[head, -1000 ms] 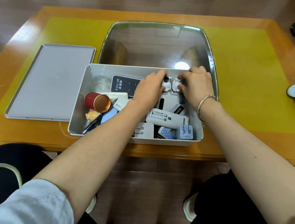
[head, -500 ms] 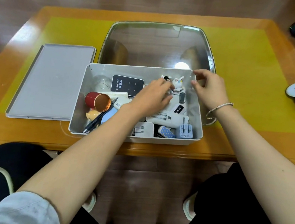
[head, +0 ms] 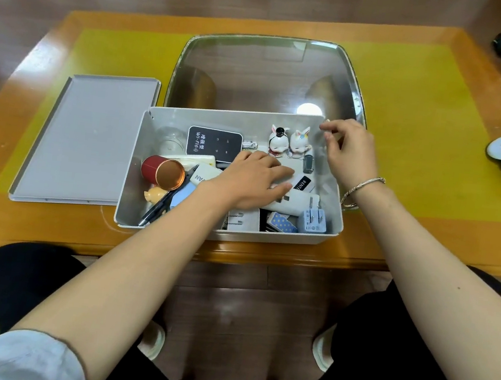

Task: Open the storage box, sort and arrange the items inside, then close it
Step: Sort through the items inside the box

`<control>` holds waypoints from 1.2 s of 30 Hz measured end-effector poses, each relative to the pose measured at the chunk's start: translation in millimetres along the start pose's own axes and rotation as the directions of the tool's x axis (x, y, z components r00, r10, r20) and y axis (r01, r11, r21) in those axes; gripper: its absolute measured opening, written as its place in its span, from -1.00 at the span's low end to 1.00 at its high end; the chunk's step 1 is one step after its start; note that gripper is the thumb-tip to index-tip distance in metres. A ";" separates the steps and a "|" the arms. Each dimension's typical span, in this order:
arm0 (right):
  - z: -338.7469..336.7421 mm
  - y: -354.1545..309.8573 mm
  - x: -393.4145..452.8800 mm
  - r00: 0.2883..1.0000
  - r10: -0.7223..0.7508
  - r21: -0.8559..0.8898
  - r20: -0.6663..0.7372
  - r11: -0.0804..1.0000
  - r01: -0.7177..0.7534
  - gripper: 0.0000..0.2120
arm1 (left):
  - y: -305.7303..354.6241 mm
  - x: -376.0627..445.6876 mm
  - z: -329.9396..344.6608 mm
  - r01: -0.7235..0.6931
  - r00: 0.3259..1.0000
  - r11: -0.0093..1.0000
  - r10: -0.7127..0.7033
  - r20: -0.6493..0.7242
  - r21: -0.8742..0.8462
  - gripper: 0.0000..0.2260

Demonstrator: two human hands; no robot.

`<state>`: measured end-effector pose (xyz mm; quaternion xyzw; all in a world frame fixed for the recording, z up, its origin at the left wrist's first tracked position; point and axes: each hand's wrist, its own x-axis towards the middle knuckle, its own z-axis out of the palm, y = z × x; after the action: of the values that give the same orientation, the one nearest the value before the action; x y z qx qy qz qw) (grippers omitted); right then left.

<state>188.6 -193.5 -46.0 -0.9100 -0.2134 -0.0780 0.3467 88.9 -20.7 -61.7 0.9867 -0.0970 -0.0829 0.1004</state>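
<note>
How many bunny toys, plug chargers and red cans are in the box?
Bunny figurines: 2
Plug chargers: 2
Red cans: 1
Total: 5

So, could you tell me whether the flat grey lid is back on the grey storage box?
No, the flat grey lid lies on the table to the left of the open grey storage box.

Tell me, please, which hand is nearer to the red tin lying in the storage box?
Left. The left hand rests on items mid-box, just right of the red tin; the right hand hovers at the box's far right corner.
</note>
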 end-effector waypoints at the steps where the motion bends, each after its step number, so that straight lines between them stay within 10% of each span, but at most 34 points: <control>1: 0.4 0.0 0.0 1.000 0.001 -0.001 0.000 1.000 -0.001 -0.80 | 2.6 2.1 -1.3 -0.004 1.000 1.000 0.004 0.003 -0.003 -0.58; 36: -0.8 -4.6 -1.7 0.999 -0.035 -0.113 0.008 0.993 0.035 -0.78 | 14.9 13.4 5.2 0.145 0.989 0.986 -0.147 0.017 0.083 -0.48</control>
<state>185.0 -191.5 -43.1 -0.9245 -0.2257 -0.0932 0.2927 98.3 -38.7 -65.4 0.9934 -0.0288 -0.0974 0.0525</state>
